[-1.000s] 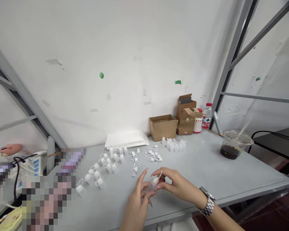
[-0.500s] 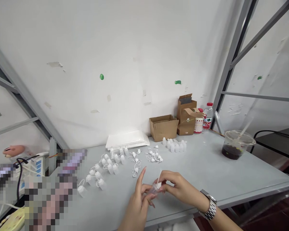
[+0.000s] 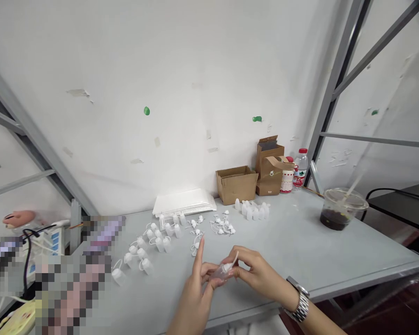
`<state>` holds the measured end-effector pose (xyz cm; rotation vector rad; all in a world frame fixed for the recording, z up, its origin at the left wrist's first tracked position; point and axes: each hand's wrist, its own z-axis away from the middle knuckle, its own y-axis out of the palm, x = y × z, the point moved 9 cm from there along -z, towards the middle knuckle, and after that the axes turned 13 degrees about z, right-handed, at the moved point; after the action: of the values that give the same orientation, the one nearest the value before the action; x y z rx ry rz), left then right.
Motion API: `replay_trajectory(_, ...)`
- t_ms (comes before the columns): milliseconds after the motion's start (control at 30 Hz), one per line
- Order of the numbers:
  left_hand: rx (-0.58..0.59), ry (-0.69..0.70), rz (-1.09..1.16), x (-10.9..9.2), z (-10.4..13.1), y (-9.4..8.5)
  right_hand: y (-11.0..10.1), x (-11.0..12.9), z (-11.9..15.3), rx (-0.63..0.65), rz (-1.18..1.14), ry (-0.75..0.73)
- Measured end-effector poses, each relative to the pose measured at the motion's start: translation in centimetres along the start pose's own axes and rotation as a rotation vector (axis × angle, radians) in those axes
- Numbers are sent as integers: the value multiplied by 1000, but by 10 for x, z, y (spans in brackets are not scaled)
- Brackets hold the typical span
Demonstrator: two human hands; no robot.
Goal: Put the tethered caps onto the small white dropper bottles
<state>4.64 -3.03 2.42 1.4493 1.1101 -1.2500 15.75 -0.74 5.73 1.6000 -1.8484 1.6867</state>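
Observation:
A small translucent plastic bottle (image 3: 219, 272) lies tilted between my hands, above the front of the table. My left hand (image 3: 197, 289) grips its body between thumb and fingers, with the index finger raised. At the bottle's neck, my right hand (image 3: 250, 269) pinches a white cap (image 3: 227, 266) whose thin strap sticks up. Beyond my fingers lie loose white caps with straps (image 3: 223, 227). Several capped bottles (image 3: 159, 244) stand to the left, many with looped straps. Another group of small bottles without visible straps (image 3: 255, 213) stands farther back on the right.
White sheets (image 3: 185, 203) are stacked against the wall beside an open cardboard box (image 3: 236, 187). A brown paper bag (image 3: 269, 177) and a water bottle (image 3: 300, 168) stand behind. On the right is a plastic cup of dark drink (image 3: 338, 215). A power strip (image 3: 52, 246) sits left.
The bottle has turned slightly in my hands, and the cap's strap now leans to the right. My left index finger has tipped a little lower. The standing bottles have not moved.

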Motion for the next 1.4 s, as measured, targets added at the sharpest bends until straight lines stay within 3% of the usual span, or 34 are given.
replay_trajectory(200, -200, 93, -405, 2, 2, -16, 21, -28, 5, -128, -137, 258)
replay_trajectory(367, -300, 117, -468, 6, 4, -24, 42, -46, 8, -160, -354, 399)
replay_trajectory(467, -285, 177, -501, 3, 3, -27, 43, -47, 2, -168, -435, 388)
replay_trajectory(633, -305, 198, -558, 0, 5, -34, 27, -47, -3, -311, -523, 369)
replay_trajectory(833, -310, 213, -566, -1, 4, -33, 16, -23, -3, -307, -479, 232)
replay_trajectory(1000, -330, 198, -569, 2, 3, -39, 17, -17, 1, -304, -504, 170)
replay_trajectory(1200, -358, 213, -570, -2, 6, -40, 15, -18, 5, -374, -363, 200)
replay_trajectory(1400, -355, 237, -548, -11, 12, -36, 6, -35, 8, -485, -394, 344)
